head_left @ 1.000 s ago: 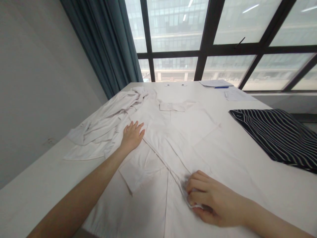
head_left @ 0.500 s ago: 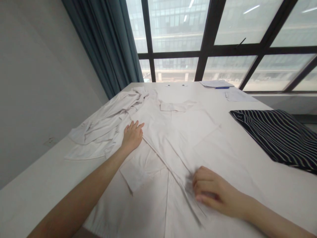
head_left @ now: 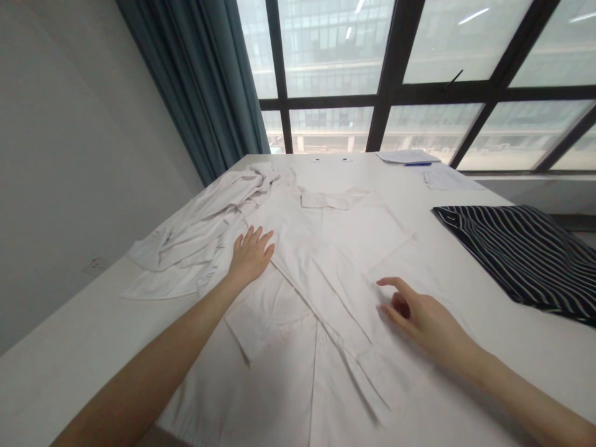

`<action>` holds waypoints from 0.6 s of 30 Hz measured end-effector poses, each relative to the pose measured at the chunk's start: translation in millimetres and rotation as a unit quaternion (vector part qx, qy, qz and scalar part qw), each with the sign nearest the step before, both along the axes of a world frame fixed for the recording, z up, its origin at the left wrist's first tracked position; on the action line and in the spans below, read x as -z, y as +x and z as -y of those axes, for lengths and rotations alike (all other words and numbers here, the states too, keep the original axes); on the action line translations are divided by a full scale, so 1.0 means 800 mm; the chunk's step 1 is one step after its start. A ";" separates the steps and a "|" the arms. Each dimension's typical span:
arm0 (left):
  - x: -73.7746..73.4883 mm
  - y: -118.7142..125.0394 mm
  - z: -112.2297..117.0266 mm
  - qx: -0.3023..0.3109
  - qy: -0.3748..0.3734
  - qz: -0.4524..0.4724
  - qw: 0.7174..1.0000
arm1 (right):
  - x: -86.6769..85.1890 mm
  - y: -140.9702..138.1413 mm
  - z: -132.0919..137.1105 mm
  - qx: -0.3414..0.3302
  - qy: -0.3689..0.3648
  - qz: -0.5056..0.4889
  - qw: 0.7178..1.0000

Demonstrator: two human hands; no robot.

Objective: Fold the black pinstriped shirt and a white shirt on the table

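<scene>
A white shirt [head_left: 298, 236] lies spread over the table, its collar at the far end and one sleeve laid diagonally across the body. My left hand [head_left: 251, 254] rests flat on the shirt near its left shoulder, fingers spread. Above the right side of the shirt hovers my right hand [head_left: 412, 307], with thumb and index finger apart and the other fingers curled. Nothing shows between them. Creases run along the folded sleeve [head_left: 326, 316] in the middle.
A crumpled white garment [head_left: 200, 223] lies along the table's left side. To the right is a folded black striped garment [head_left: 526, 254]. Papers [head_left: 405, 156] and a blue pen [head_left: 418, 164] lie at the far right of the white table [head_left: 65, 335]. A wall and a curtain [head_left: 200, 81] border the left.
My right hand has moved up and away from the lower sleeve, and its thumb and index finger have opened. The left hand stays nearly in place, fingers slightly wider.
</scene>
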State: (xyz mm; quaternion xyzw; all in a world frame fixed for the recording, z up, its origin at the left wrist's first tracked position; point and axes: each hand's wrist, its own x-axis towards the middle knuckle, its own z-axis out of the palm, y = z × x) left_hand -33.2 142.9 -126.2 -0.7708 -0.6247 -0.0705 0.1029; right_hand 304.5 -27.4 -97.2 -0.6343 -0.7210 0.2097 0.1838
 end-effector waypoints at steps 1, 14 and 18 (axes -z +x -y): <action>0.000 0.000 0.000 0.000 -0.002 -0.006 1.000 | -0.003 0.001 0.000 -0.003 -0.004 -0.012 1.000; 0.002 0.001 0.003 -0.004 -0.009 -0.020 1.000 | -0.005 0.020 -0.007 0.018 0.015 0.171 0.985; -0.002 0.002 0.004 0.008 0.014 -0.021 1.000 | -0.006 0.002 0.005 -0.042 0.183 0.159 0.969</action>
